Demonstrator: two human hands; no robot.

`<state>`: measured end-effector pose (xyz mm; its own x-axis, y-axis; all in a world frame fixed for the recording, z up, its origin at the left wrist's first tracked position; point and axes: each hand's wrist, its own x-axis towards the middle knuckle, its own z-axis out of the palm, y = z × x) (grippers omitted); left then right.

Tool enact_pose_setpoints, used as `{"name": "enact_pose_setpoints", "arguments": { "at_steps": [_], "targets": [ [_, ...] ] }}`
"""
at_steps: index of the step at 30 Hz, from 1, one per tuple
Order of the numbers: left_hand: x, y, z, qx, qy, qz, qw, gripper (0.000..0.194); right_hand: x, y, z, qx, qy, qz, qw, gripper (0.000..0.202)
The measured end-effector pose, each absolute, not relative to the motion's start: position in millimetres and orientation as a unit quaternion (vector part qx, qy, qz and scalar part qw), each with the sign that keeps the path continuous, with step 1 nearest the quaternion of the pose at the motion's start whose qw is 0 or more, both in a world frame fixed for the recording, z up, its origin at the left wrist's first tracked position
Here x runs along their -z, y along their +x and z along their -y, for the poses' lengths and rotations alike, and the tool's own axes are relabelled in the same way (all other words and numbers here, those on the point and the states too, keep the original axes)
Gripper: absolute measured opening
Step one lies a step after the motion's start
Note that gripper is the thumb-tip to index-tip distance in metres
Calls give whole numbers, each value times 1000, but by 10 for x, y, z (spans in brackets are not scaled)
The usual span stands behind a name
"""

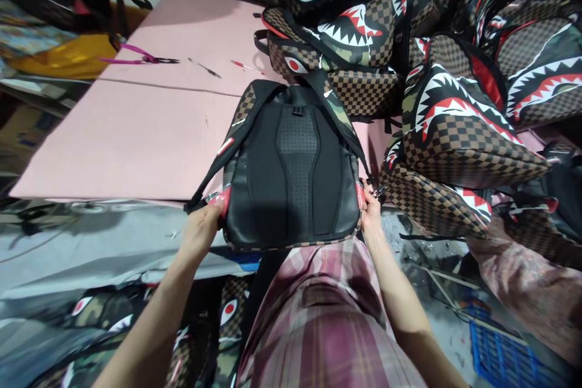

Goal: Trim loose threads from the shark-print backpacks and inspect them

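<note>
A backpack (297, 176) lies at the front edge of the pink table (150, 133), its black padded back facing up and its shoulder straps spread to both sides. My left hand (207, 224) grips its lower left side near a red patch, fingers closed. On the lower right side my right hand (370, 203) holds the backpack by its edge, close to a strap end. Part of the fingers of each hand is hidden by the bag.
Patterned backpacks with shark mouths (473, 127) are piled at the right and back. Pink-handled pliers (145, 59), a dark pen (204, 68) and a red pen (248, 66) lie on the table. A blue crate (504, 351) stands low at the right, beside a person's sleeve (531, 285).
</note>
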<state>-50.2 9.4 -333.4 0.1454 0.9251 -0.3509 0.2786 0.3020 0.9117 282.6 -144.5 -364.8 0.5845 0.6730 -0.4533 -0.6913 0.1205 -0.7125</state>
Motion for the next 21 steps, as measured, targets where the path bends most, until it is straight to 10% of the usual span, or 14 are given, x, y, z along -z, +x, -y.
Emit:
{"name": "enact_pose_setpoints", "arguments": {
  "at_steps": [11,21],
  "targets": [
    [3296,-172,206,-323,342,-502,726,44,3602,3376,1423,-408,-569,62,711,31],
    [3456,-191,326,-330,342,-392,787,38,3191,2584,2246,-82,-775,197,594,31]
  ]
}}
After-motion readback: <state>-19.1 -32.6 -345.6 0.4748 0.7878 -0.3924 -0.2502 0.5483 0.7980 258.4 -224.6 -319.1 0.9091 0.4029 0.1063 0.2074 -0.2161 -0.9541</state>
